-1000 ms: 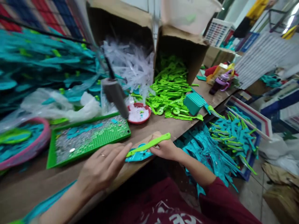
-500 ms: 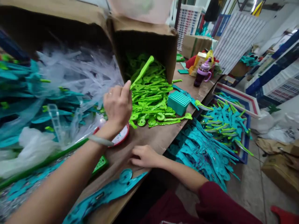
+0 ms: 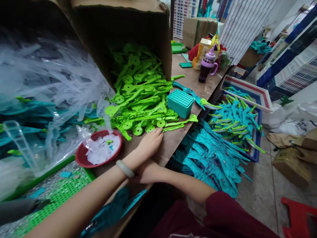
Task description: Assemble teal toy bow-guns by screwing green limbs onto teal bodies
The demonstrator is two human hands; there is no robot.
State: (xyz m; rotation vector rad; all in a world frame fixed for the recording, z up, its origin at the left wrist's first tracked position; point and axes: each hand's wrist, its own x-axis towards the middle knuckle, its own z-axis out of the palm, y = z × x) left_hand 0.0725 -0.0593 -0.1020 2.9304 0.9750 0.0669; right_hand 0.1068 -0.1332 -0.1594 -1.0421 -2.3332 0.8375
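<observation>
My left hand [image 3: 151, 142], with a pale bangle [image 3: 125, 169] on its wrist, reaches across the table to the front edge of a heap of bright green plastic parts [image 3: 142, 96]. Its fingers are stretched out, close to the end of a long thin green part [image 3: 173, 127]. My right hand [image 3: 150, 172] lies below and partly behind the left wrist, and its fingers are hidden. A teal plastic piece [image 3: 109, 213], blurred and in shadow, is under the left forearm near the table edge. Left of the hands sits a red basket [image 3: 81, 157] with translucent pieces.
The green heap spills from a cardboard box [image 3: 167, 43]. Beside it stand a teal gridded block [image 3: 182, 107] and a purple-lidded cup [image 3: 206, 67]. Teal pieces [image 3: 210, 158] hang or pile past the right table edge, beside a loaded crate [image 3: 259, 138]. Translucent strips [image 3: 61, 72] fill the left.
My left hand has come down and right from holding up a green strip, and that strip no longer shows in it. My right hand is now partly covered. The view has shifted.
</observation>
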